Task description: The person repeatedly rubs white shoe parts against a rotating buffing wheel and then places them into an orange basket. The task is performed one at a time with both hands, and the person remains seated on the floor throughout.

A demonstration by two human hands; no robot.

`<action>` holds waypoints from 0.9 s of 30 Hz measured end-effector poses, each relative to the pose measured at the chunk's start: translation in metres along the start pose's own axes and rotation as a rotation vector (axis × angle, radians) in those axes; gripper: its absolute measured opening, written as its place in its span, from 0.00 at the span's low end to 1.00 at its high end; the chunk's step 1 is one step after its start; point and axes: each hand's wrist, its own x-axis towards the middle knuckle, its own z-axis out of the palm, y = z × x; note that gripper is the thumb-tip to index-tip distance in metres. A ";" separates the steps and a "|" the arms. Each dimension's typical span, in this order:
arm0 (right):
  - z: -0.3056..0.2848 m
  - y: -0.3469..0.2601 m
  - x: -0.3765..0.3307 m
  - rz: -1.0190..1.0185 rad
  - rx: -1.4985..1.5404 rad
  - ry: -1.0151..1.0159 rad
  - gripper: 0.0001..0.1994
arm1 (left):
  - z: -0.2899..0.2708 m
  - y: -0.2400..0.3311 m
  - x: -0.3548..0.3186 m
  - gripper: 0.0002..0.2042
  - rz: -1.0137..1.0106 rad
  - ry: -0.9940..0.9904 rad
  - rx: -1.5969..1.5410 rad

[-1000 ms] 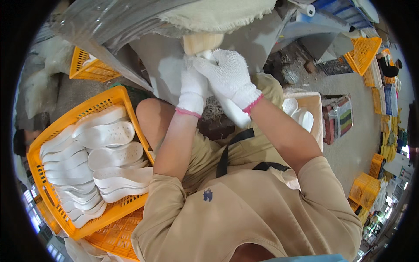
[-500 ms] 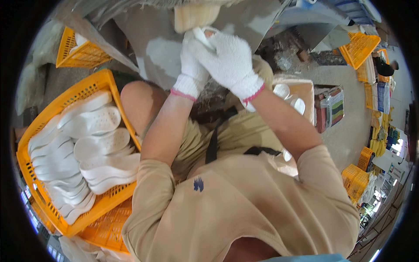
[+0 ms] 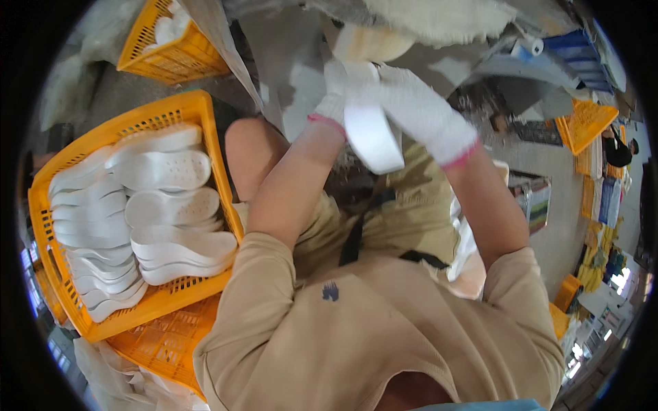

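Observation:
A white shoe sole (image 3: 373,140) is gripped in front of me, its broad end pointing down toward my lap. My left hand (image 3: 334,89), in a white knitted glove with a pink cuff edge, closes on the upper part of the sole. My right hand (image 3: 415,103), gloved alike, meets it there from the other side. Motion blurs the fingers of both. Just beyond the hands is a pale, cream-coloured rounded wheel (image 3: 373,44); whether the sole touches it I cannot tell.
On my left stands a yellow crate (image 3: 113,329) filled with stacked white soles (image 3: 171,171). Another yellow crate (image 3: 175,61) with white pieces is farther off. Grey sheeting (image 3: 236,61) hangs beside the wheel. A person in dark clothes (image 3: 617,151) is far right, near stacked crates.
The sole, mostly hidden by my gloves before, has turned so that its broad end shows below the hands. My hands have spread slightly. The whole view has shifted.

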 end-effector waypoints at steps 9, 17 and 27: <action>0.042 0.084 -0.080 -0.515 -0.786 0.601 0.20 | -0.014 -0.024 -0.039 0.31 -0.123 -0.171 -0.177; 0.011 0.034 -0.002 -0.464 -0.828 0.544 0.23 | -0.027 -0.001 -0.007 0.27 -0.029 0.061 -0.002; 0.026 0.020 0.019 -0.331 -0.719 0.688 0.28 | -0.009 0.013 -0.034 0.29 0.180 -0.167 -0.368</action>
